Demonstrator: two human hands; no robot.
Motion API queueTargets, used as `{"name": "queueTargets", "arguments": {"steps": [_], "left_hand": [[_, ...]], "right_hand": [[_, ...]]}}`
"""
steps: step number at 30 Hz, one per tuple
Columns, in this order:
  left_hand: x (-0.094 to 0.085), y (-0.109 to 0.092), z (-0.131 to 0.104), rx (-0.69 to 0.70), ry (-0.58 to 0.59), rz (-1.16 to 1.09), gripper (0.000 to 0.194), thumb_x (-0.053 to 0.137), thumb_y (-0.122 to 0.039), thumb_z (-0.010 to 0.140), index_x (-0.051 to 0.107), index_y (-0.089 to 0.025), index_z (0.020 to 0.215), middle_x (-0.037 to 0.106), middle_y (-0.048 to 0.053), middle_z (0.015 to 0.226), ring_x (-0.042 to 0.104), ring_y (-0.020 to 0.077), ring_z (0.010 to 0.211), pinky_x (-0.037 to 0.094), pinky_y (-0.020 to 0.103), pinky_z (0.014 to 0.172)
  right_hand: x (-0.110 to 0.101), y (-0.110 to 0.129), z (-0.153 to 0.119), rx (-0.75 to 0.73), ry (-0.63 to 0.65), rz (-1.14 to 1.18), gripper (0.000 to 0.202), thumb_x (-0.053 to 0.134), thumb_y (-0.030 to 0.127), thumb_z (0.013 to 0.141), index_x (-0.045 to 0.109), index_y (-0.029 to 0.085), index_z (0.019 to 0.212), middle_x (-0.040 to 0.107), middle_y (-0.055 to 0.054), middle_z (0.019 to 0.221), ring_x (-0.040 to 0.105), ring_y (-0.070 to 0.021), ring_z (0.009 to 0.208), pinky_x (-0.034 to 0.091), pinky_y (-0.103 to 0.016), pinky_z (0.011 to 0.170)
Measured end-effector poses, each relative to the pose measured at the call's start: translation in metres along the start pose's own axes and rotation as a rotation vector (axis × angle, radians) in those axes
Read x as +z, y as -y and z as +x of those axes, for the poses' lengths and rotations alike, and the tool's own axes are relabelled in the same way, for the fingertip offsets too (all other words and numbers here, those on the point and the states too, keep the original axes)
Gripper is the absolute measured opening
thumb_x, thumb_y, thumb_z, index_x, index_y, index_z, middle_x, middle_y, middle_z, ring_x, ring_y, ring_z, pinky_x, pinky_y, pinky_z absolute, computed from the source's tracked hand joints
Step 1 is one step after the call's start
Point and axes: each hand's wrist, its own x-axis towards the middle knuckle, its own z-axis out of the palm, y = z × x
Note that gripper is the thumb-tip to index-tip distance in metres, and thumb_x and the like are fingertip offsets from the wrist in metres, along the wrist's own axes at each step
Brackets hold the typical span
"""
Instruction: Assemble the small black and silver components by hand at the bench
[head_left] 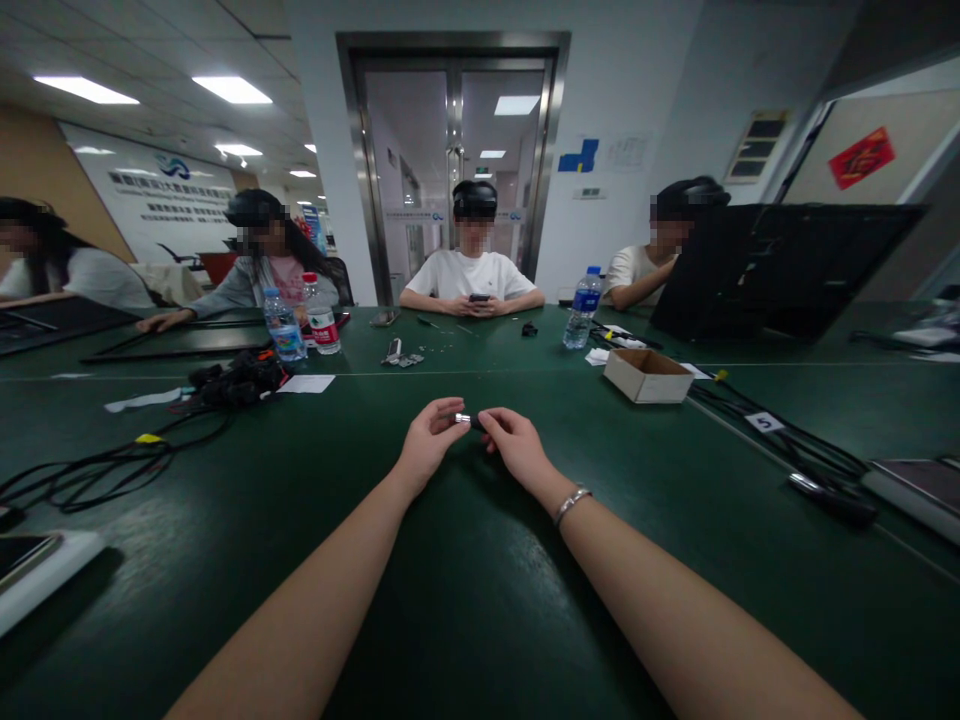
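Note:
My left hand (429, 443) pinches the silver end of a small silver-and-black cylinder-like piece (463, 418) between thumb and fingers. From the other side, my right hand (519, 447) grips its dark end, with the fingertips bent around it. The piece is too small to name, and my fingers partly hide it. Both hands are just above the green table (465, 560), close together in front of me. A metal bracelet (573, 504) circles my right wrist.
Ahead are two bottles (284, 325) on the left, another bottle (583, 308) and an open cardboard box (649, 377) on the right. Cables (787, 440) run along both sides. Small metal bits (401, 356) lie further off. A person (474, 275) sits opposite holding a phone.

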Motion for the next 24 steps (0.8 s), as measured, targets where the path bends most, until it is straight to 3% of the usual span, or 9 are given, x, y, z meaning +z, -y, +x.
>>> {"name": "queueTargets", "arguments": {"steps": [2, 5, 9, 13, 19, 24], "left_hand": [[0.001, 0.000, 0.001, -0.090, -0.036, -0.025, 0.044, 0.075, -0.031, 0.067, 0.061, -0.018, 0.107, 0.063, 0.011, 0.111, 0.062, 0.0193, 0.099, 0.048, 0.035, 0.088], [0.001, 0.004, 0.004, -0.197, -0.076, -0.058, 0.037, 0.073, -0.039, 0.068, 0.062, -0.016, 0.095, 0.065, 0.007, 0.092, 0.062, 0.0140, 0.077, 0.050, 0.029, 0.073], [0.000, 0.010, 0.005, -0.154, -0.048, -0.023, 0.032, 0.073, -0.042, 0.067, 0.064, -0.014, 0.080, 0.060, 0.001, 0.071, 0.056, 0.0101, 0.064, 0.046, 0.025, 0.064], [-0.002, 0.009, 0.003, -0.086, -0.020, 0.028, 0.029, 0.073, -0.037, 0.068, 0.066, -0.016, 0.086, 0.065, 0.003, 0.079, 0.059, 0.0121, 0.070, 0.047, 0.027, 0.070], [-0.003, 0.003, 0.001, -0.037, 0.016, 0.025, 0.028, 0.074, -0.026, 0.066, 0.066, -0.017, 0.091, 0.068, 0.007, 0.099, 0.062, 0.0190, 0.095, 0.046, 0.035, 0.091], [0.000, -0.001, 0.000, -0.156, -0.057, -0.096, 0.041, 0.077, -0.026, 0.064, 0.061, -0.019, 0.102, 0.063, 0.010, 0.109, 0.062, 0.0176, 0.093, 0.049, 0.033, 0.083]], "right_hand": [[0.000, -0.001, 0.000, -0.006, -0.007, 0.006, 0.028, 0.060, 0.040, 0.079, 0.064, 0.015, 0.089, 0.060, 0.000, 0.066, 0.052, -0.0088, 0.050, 0.043, -0.021, 0.049], [0.000, -0.003, 0.001, -0.010, -0.021, -0.011, 0.029, 0.059, 0.040, 0.079, 0.063, 0.015, 0.093, 0.060, 0.001, 0.068, 0.051, -0.0082, 0.049, 0.042, -0.021, 0.048], [0.000, -0.004, 0.002, -0.034, -0.022, -0.038, 0.030, 0.058, 0.040, 0.079, 0.063, 0.015, 0.093, 0.059, 0.001, 0.068, 0.051, -0.0086, 0.048, 0.040, -0.021, 0.047], [0.000, -0.003, 0.001, -0.013, -0.017, -0.023, 0.030, 0.057, 0.041, 0.080, 0.063, 0.014, 0.091, 0.058, 0.001, 0.066, 0.051, -0.0088, 0.048, 0.041, -0.021, 0.048], [-0.001, -0.002, 0.001, -0.002, -0.013, -0.009, 0.030, 0.057, 0.042, 0.080, 0.063, 0.014, 0.090, 0.057, 0.001, 0.063, 0.052, -0.0088, 0.049, 0.042, -0.021, 0.049], [-0.001, -0.003, 0.001, -0.009, -0.006, -0.005, 0.029, 0.057, 0.042, 0.080, 0.063, 0.015, 0.090, 0.058, 0.001, 0.066, 0.052, -0.0086, 0.049, 0.042, -0.021, 0.049]]}}
